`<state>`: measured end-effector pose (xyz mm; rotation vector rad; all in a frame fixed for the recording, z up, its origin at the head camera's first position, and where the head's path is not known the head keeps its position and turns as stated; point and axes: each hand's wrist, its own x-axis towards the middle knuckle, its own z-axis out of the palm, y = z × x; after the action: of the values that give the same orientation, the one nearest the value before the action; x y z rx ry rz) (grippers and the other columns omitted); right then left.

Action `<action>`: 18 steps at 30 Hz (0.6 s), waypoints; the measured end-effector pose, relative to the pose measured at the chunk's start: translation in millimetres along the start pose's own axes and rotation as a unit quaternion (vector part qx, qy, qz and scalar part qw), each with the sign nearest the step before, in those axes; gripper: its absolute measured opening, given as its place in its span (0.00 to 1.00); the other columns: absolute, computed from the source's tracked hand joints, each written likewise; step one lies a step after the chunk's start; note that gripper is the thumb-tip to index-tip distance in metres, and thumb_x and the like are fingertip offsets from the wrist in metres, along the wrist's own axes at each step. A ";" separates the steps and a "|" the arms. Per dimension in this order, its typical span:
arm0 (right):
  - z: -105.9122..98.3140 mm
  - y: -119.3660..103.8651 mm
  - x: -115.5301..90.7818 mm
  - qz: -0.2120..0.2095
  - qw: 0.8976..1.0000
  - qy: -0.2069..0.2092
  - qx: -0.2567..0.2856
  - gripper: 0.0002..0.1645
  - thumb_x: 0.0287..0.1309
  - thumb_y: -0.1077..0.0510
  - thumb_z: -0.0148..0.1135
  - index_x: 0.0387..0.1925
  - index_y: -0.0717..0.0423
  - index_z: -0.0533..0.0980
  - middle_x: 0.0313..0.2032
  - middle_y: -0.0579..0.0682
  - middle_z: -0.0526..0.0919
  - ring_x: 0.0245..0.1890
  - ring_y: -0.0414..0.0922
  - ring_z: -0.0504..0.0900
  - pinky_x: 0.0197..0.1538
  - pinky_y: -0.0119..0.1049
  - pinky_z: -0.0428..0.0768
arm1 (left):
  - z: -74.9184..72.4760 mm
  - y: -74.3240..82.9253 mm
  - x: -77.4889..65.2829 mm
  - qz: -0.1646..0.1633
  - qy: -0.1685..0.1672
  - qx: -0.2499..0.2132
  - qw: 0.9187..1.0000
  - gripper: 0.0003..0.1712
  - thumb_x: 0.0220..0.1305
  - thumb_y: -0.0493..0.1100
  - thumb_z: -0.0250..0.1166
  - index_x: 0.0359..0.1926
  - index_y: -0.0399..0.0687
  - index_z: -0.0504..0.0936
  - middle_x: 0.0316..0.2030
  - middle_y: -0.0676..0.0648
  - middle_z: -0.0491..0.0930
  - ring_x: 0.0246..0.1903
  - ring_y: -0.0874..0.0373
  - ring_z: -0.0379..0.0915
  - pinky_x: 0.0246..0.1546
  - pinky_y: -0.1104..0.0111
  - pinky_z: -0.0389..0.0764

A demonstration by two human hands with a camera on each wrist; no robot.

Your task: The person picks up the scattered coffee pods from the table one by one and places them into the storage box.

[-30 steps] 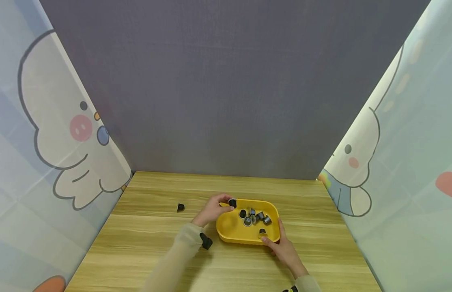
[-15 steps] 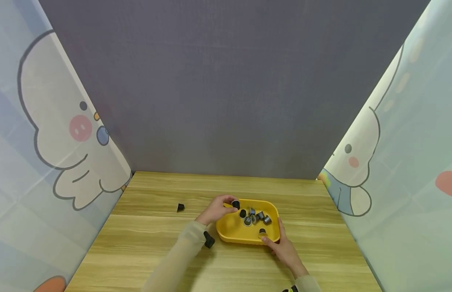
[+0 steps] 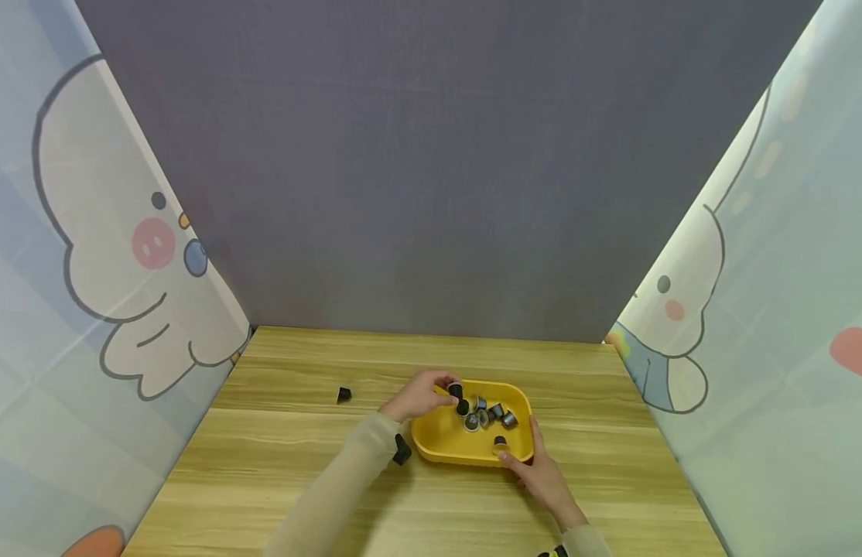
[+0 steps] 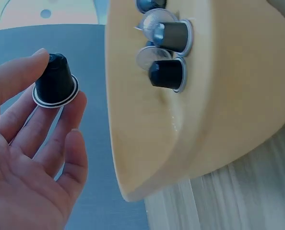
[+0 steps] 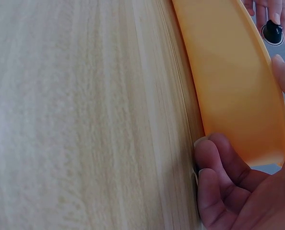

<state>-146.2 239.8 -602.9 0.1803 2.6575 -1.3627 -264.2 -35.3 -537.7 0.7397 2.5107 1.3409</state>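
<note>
In the left wrist view my left hand (image 4: 32, 177) pinches a black coffee capsule (image 4: 55, 84) between thumb and fingers, its pale rim facing down. The head view places that hand (image 3: 420, 396) over the far left part of a yellow tray (image 3: 438, 441). Several dark and silvery coffee capsules (image 3: 472, 423) lie inside the tray, and one black capsule (image 3: 500, 441) stands apart near its front right. At the tray's near right corner my right hand (image 3: 545, 480) grips the wall, thumb on the rim and fingers curled low against the outside.
A single black capsule (image 3: 343, 395) lies on the wooden table (image 3: 278, 441), left of the tray. A grey panel (image 3: 431, 170) rises behind the table, and printed cloths (image 3: 27, 348) stand at both sides. The left wrist carries a black device (image 3: 401, 450).
My left hand has moved a little to the right with the capsule, further over the tray. The right hand and the tray have stayed in place.
</note>
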 end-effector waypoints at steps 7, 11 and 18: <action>-0.3 -1.0 0.7 0.003 1.000 -0.001 0.001 0.65 0.59 0.37 0.67 0.80 0.43 0.34 0.30 0.54 0.82 0.22 0.45 0.78 0.29 0.38 0.78 | -0.8 11.1 6.6 0.009 -0.036 0.068 0.997 0.22 0.66 0.42 0.69 0.59 0.45 0.81 0.50 0.54 0.81 0.49 0.59 0.75 0.51 0.63 0.77; -0.2 -1.0 1.1 0.003 1.000 -0.002 0.001 0.64 0.60 0.37 0.67 0.80 0.44 0.34 0.28 0.53 0.82 0.22 0.45 0.78 0.29 0.38 0.77 | -1.8 16.0 11.8 0.017 -0.045 0.102 0.994 0.21 0.65 0.42 0.69 0.58 0.46 0.81 0.49 0.54 0.81 0.48 0.61 0.76 0.50 0.64 0.78; 0.2 1.0 1.4 0.005 1.000 -0.005 -0.005 0.64 0.60 0.36 0.66 0.80 0.42 0.33 0.27 0.52 0.81 0.23 0.45 0.78 0.29 0.38 0.77 | -1.4 21.4 21.4 0.032 -0.050 0.116 0.991 0.17 0.62 0.37 0.67 0.53 0.44 0.83 0.47 0.51 0.82 0.47 0.58 0.77 0.49 0.65 0.78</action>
<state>-147.4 240.2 -604.1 0.1846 2.6512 -1.3449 -275.9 -15.5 -518.2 0.9167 2.6098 1.0108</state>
